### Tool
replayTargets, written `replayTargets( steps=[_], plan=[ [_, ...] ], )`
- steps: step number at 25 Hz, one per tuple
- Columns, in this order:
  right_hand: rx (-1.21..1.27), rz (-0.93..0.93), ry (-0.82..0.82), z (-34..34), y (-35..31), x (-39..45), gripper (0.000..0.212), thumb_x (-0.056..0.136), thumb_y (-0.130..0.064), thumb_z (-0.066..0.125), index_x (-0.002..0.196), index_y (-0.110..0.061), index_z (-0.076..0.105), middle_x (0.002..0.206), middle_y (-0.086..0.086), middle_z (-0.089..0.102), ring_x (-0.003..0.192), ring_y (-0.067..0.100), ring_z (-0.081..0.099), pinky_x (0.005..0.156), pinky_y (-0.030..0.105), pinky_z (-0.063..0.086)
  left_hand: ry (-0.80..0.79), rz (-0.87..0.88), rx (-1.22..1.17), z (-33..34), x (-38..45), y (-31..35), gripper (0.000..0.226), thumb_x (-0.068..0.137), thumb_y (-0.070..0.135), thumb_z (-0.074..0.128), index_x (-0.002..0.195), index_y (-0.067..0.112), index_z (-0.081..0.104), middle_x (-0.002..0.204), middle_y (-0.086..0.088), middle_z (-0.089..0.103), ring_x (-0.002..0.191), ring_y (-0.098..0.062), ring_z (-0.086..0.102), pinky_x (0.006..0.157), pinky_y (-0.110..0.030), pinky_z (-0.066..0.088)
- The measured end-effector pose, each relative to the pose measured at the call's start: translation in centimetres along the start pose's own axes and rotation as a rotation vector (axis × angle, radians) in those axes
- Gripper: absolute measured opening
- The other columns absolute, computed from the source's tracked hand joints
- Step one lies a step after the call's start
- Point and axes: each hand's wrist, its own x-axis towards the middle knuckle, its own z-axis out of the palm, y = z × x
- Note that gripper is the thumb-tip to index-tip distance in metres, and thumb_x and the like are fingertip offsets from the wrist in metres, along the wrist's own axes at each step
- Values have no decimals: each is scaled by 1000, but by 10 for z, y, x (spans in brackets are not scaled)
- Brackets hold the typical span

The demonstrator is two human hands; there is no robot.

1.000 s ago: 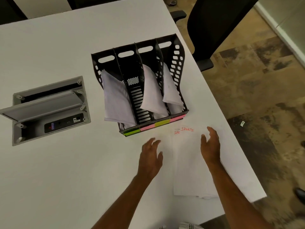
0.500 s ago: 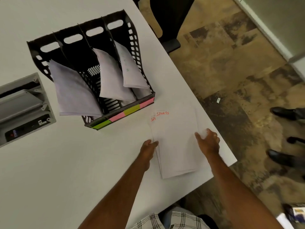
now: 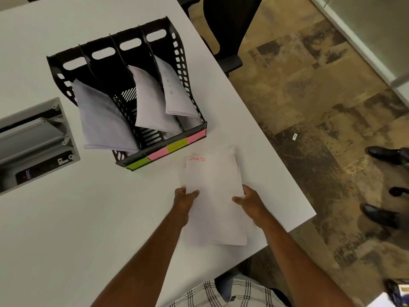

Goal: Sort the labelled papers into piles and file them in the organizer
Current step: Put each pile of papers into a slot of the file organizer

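A pile of white papers (image 3: 214, 191) headed SPORTS in red lies near the table's right front corner. My left hand (image 3: 183, 199) grips its left edge and my right hand (image 3: 251, 201) grips its right edge. Just beyond stands the black organizer (image 3: 177, 52) with four slots and green, pink, yellow and pink labels along its front. Papers lean out of the first slot (image 3: 101, 116), the third slot (image 3: 150, 103) and the fourth slot (image 3: 177, 94). The second slot holds nothing.
A grey cable box (image 3: 37, 140) with an open lid is set into the white table (image 3: 66, 218) at the left. A black chair (image 3: 225, 29) stands beyond the table's right edge. Black shoes (image 3: 387, 155) of other people are on the floor at right.
My hands went from hovering open over the sports pile to closing on its two side edges. The view has shifted, so the organizer sits further left and up.
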Motion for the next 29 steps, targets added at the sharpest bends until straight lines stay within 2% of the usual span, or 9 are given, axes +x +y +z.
replayTargets(
  steps=[2, 5, 9, 12, 15, 19, 22, 25, 29],
  plan=[
    [45, -95, 21, 3, -13, -10, 29, 91, -8, 66, 111, -28, 64, 111, -4, 73, 103, 16, 69, 84, 25, 55, -30, 10, -101, -10, -4, 4, 64, 85, 10, 77, 139, 7, 44, 130, -12, 62, 114, -33, 63, 99, -47, 52],
    [160, -210, 32, -1, -37, -25, 31, 91, -6, 64, 105, -33, 68, 104, -10, 75, 97, 12, 71, 74, 19, 57, -144, 114, -129, -25, -12, 20, 48, 83, 11, 79, 128, 8, 63, 124, -11, 71, 118, -32, 64, 100, -39, 50],
    [254, -364, 68, 2, -69, -43, 35, 91, -3, 64, 105, -34, 69, 106, -14, 75, 101, 7, 70, 85, 20, 56, -122, 331, -90, -31, -44, 58, 45, 89, 12, 72, 131, 13, 59, 121, -8, 71, 114, -31, 64, 96, -41, 53],
    [367, -418, 175, 17, -81, -63, 17, 86, -33, 75, 102, -36, 71, 103, -15, 75, 97, -2, 69, 81, 10, 53, -102, 546, -127, -33, -73, 73, 39, 89, 18, 69, 128, 15, 64, 113, -5, 75, 103, -26, 71, 81, -33, 59],
    [312, -546, 255, 28, -74, -75, 51, 78, -64, 70, 116, -31, 67, 114, -6, 72, 105, -7, 64, 85, 4, 47, -129, 702, -146, -42, -92, 73, 34, 83, 27, 73, 117, 26, 70, 112, -1, 75, 102, -23, 72, 78, -27, 58],
    [207, -565, 147, 42, -65, -75, 42, 90, -17, 71, 122, -45, 64, 122, -15, 66, 115, 12, 62, 92, 22, 53, -77, 687, 146, -55, -87, 45, 44, 84, 10, 78, 110, 44, 67, 123, 1, 67, 120, -29, 61, 97, -47, 53],
    [63, -584, 183, 52, -61, -72, 43, 92, -9, 68, 113, -46, 65, 110, -25, 68, 108, 1, 64, 94, 22, 53, 35, 856, 434, -58, -76, 26, 32, 84, 5, 76, 114, 14, 71, 114, -15, 68, 114, -45, 60, 97, -63, 45],
    [108, -552, 218, 57, -69, -71, 33, 94, -12, 66, 101, -44, 68, 95, -22, 73, 96, 0, 69, 90, 31, 58, 95, 709, 397, -54, -75, 37, 34, 87, 11, 76, 119, 6, 66, 113, -9, 64, 111, -38, 60, 96, -59, 50],
    [150, -557, 223, 50, -81, -77, 42, 94, -21, 67, 99, -62, 67, 95, -31, 71, 95, -3, 68, 76, 16, 57, 28, 594, 211, -59, -78, 51, 36, 89, 19, 73, 122, 26, 62, 107, 2, 67, 98, -29, 67, 84, -41, 60]
  ],
)
